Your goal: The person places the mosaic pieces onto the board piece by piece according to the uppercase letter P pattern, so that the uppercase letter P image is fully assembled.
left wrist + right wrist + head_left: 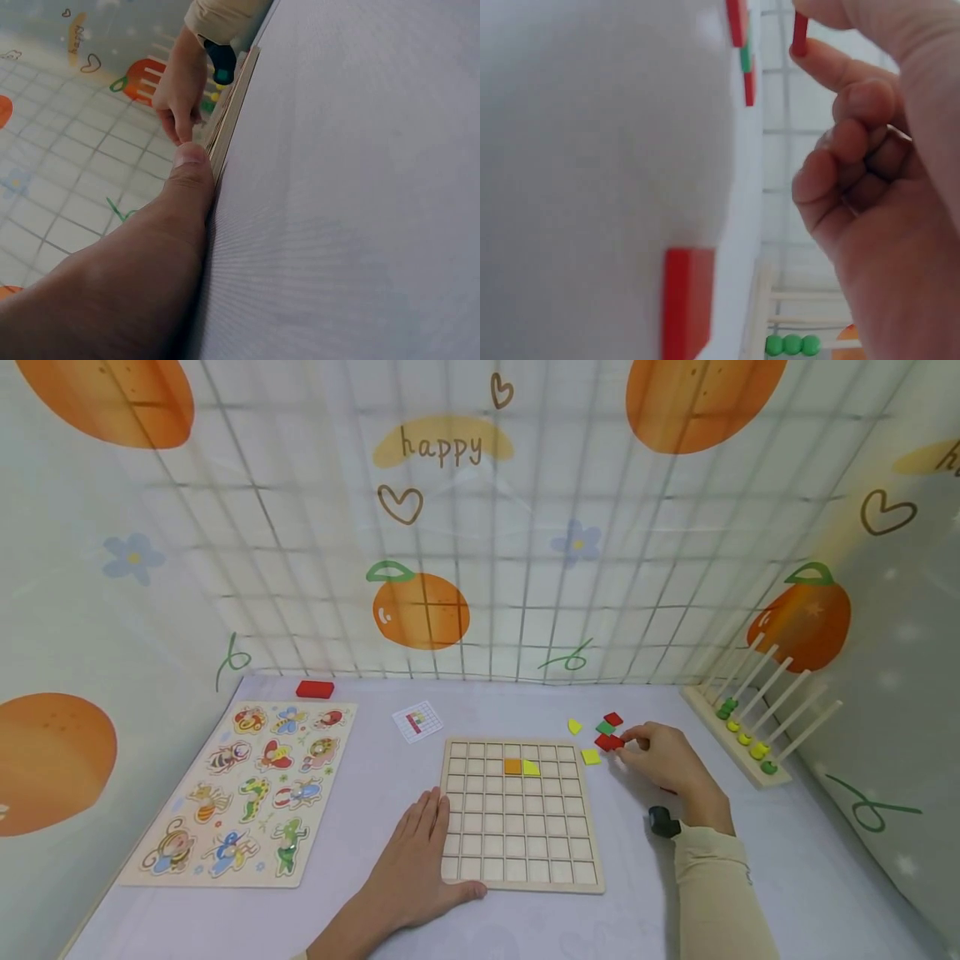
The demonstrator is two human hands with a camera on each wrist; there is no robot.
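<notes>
My left hand [408,868] lies with straight fingers along the left side of a wooden grid board [517,827], its thumb at the near edge. An orange square tile [513,767] and a yellow tile [531,767] sit side by side in the board's upper cells. Beyond the board's right side, my right hand [667,764] pinches a red tile [800,34] between thumb and index finger, above the table. Close by lie a green tile [605,727], red tiles [613,719] and yellow pieces [591,757]. Another red tile [686,300] lies under the right wrist.
An insect picture puzzle [247,793] lies at the left, with a red block [315,690] behind it. A small pattern card [417,722] lies behind the grid board. At the right stands a peg rack [738,739] with green and yellow beads. Printed curtains [517,610] enclose the table.
</notes>
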